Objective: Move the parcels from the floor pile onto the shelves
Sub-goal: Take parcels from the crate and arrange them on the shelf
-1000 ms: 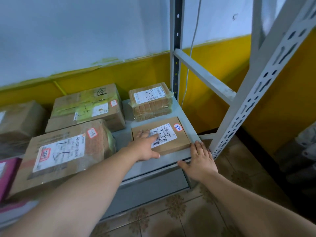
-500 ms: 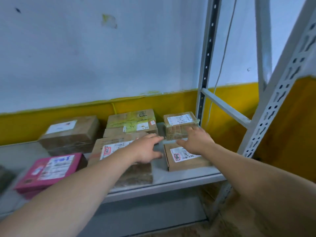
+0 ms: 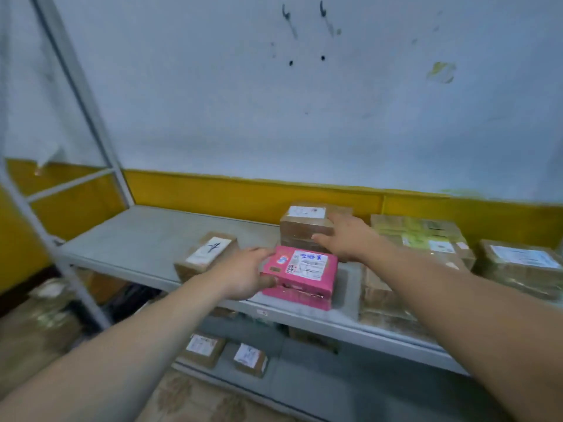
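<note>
Lower shelf, nearest me: small parcels lying flat, labels up.

Above it, main shelf. My left hand grasps the pink parcel by its left end, thumb under the front face, fingers over the top. The parcel sits flat, close to the shelf's front lip. A narrow parcel lies just beside my left wrist.

Further back, my right hand is spread, fingers straight, against the right side of the brown parcel, which stands near the wall. Contact looks likely, but blur prevents certainty. A taped parcel sits just right of it. No floor pile in view.

Risks, as I judge them: a one-ended grip near the lip means a tug toward me could tip pink off the front. A sideways push on brown could skew it or drive it into pink behind my grip.
</note>
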`<control>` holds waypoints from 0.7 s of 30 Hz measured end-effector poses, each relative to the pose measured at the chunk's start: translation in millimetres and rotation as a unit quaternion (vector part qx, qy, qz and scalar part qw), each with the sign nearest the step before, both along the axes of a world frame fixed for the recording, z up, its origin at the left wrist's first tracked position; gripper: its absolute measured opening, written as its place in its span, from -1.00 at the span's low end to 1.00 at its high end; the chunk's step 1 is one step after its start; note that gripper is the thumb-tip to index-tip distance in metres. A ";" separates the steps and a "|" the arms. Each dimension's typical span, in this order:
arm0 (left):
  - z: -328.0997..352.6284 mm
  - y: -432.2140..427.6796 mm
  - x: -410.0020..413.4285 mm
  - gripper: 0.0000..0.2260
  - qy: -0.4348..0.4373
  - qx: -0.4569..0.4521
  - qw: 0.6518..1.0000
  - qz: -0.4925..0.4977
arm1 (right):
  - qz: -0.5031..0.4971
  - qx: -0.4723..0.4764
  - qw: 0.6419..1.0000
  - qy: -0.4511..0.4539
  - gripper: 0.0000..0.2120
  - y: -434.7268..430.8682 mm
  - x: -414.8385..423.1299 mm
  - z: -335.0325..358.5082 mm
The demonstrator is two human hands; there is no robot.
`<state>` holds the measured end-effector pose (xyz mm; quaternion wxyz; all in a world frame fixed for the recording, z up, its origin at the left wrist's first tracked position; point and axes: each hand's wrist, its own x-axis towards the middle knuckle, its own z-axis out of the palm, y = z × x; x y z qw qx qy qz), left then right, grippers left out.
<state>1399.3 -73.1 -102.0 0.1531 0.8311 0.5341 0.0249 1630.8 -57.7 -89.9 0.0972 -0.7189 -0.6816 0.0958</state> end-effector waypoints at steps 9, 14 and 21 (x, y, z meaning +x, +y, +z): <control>-28.0 34.8 -150.3 -0.41 -0.055 -0.063 0.981 0.178 | 0.140 -0.022 0.990 -0.007 -0.26 93.9 -151.3 -27.0; -57.8 93.9 -178.8 -0.42 -0.077 -0.068 0.968 0.230 | 0.148 -0.056 0.987 0.009 -0.27 167.2 -189.2 -65.0; -108.9 183.4 -184.0 -0.36 -0.115 -0.100 0.956 0.250 | 0.122 -0.132 0.983 0.044 -0.39 241.4 -207.8 -120.2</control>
